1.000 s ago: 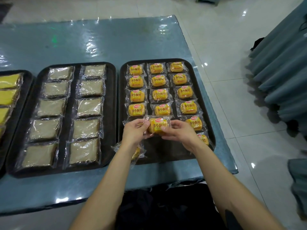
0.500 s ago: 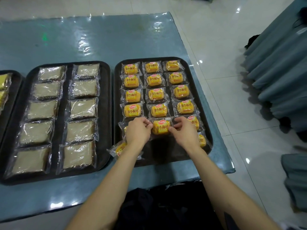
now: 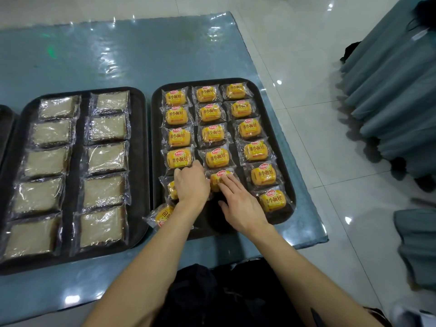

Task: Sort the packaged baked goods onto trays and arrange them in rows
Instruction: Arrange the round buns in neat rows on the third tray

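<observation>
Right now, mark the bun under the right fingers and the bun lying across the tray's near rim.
Touched bun (image 3: 214,182): head view, its uncovered left end.
Rim bun (image 3: 162,214): head view, yellow wrapper front.

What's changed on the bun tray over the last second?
The middle-column packet went from held between both hands down onto the tray; right hand now presses it flat-fingered, left hand shifted over the left-column packet. Other packets and the brown-cake tray unchanged.
</observation>
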Demonstrator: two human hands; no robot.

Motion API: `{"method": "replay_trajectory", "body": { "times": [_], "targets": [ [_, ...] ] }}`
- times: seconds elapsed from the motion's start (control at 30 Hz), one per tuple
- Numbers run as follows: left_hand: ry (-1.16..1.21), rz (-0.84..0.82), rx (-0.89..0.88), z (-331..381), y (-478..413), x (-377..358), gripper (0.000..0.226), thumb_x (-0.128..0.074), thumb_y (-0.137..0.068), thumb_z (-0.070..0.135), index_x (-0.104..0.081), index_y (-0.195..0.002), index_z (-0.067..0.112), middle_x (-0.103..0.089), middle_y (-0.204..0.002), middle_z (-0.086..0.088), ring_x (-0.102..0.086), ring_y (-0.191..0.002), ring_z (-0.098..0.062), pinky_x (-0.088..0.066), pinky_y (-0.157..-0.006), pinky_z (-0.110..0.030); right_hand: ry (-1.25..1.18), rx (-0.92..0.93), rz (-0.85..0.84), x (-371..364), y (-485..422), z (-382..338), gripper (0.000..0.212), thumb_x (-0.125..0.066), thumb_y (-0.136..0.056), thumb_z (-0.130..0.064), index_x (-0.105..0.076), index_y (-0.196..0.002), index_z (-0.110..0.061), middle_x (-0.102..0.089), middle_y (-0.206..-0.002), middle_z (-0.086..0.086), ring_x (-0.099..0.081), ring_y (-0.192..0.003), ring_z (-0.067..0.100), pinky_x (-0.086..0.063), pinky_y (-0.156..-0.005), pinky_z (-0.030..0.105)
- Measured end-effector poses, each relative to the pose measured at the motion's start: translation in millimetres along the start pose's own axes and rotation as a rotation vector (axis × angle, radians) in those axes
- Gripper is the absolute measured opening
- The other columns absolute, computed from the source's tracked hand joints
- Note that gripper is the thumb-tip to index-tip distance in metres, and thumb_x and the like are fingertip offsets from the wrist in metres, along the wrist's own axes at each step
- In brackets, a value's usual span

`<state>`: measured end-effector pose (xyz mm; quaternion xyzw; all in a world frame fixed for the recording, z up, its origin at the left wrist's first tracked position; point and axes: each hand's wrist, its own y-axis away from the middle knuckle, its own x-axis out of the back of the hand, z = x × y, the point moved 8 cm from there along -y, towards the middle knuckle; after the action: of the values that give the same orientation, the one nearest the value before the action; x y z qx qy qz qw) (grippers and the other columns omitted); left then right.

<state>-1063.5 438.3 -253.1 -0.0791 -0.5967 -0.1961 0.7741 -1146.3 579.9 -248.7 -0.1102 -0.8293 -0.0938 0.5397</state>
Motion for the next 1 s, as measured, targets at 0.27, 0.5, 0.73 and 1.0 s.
{"method": "replay_trajectory", "body": {
  "times": [0.27, 0.5, 0.73, 1.0],
  "targets": [
    [0.03, -0.04, -0.298, -33, 29, 57, 0.019, -0.077, -0.098, 0.04, -0.069, -0.111, 0.028, -0.066, -0.106, 0.01, -0.063, -0.103, -0.014, -0.057, -0.096, -0.04, 0.14, 0.032, -0.047, -2, -8, -5, 0.05, -0.071, -0.097, -0.02, -0.061, -0.144, -0.008, -0.055, -0.158, 0.011, -0.041, -0.155, 0.032, -0.038, -0.128, 0.048],
    [0.05, -0.361, -0.133, -116, 64, 63, 0.065, -0.081, -0.087, 0.064, -0.059, -0.142, 0.039, -0.056, -0.137, 0.006, -0.058, -0.126, -0.018, -0.055, -0.105, -0.044, -0.158, -0.049, -0.195, -4, -21, -44, 0.026, -0.068, -0.102, -0.042, -0.074, -0.111, -0.019, -0.073, -0.104, -0.003, -0.068, -0.095, 0.017, -0.062, -0.083, 0.04],
    [0.388, -0.384, 0.036, -140, 83, 52, 0.088, -0.104, -0.068, 0.041, -0.054, -0.141, 0.035, -0.068, -0.121, 0.011, -0.066, -0.108, -0.01, -0.058, -0.095, -0.037, -0.378, -0.113, -0.496, -50, -15, -72, 0.061, -0.087, -0.081, -0.065, -0.071, -0.123, -0.024, -0.074, -0.102, -0.011, -0.069, -0.09, 0.005, -0.062, -0.082, 0.034],
    [0.794, -0.213, 0.039, -130, 85, 67, 0.061, -0.096, -0.079, 0.009, -0.068, -0.128, 0.033, -0.073, -0.112, 0.007, -0.072, -0.103, -0.012, -0.063, -0.092, -0.041, -0.759, -0.236, -0.469, -42, -10, -63, 0.03, -0.093, -0.086, -0.033, -0.075, -0.107, -0.021, -0.077, -0.095, 0.0, -0.072, -0.084, 0.015, -0.058, -0.074, 0.032]
  ]
}}
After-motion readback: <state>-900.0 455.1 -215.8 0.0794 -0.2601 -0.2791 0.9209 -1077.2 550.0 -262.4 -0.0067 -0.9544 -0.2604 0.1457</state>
